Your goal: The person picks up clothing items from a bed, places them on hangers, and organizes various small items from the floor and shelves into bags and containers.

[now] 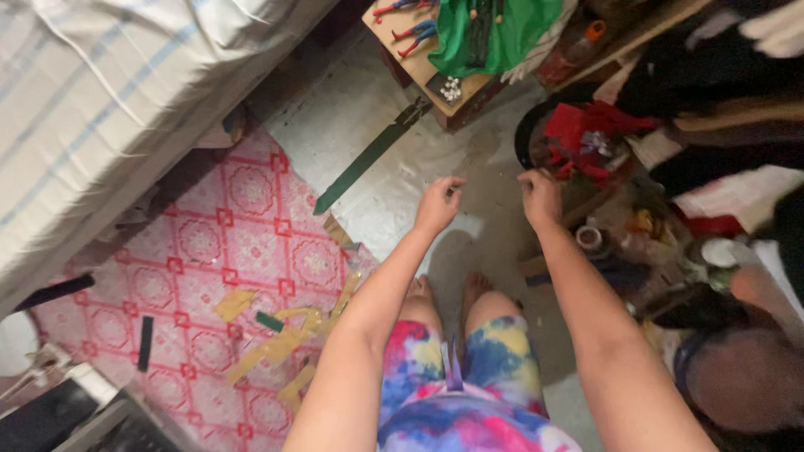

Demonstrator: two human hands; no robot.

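Observation:
My left hand [439, 203] hangs over the grey floor with its fingers loosely curled and nothing in it. My right hand [540, 196] is closed in a loose fist at the near rim of a round black bin [526, 134] filled with red items [586, 134]. Whether it pinches something small is hidden. A long dark green toy sword [368, 157] lies on the floor to the left of my left hand. My bare feet [448, 291] and tie-dye shorts [456, 377] are below.
A bed with a striped sheet [109, 92] fills the upper left. A pink patterned mat [226, 276] holds cardboard scraps [276, 335]. A low wooden table [419, 59] with green cloth [494, 29] stands ahead. Clutter and another person's head [741, 377] are at right.

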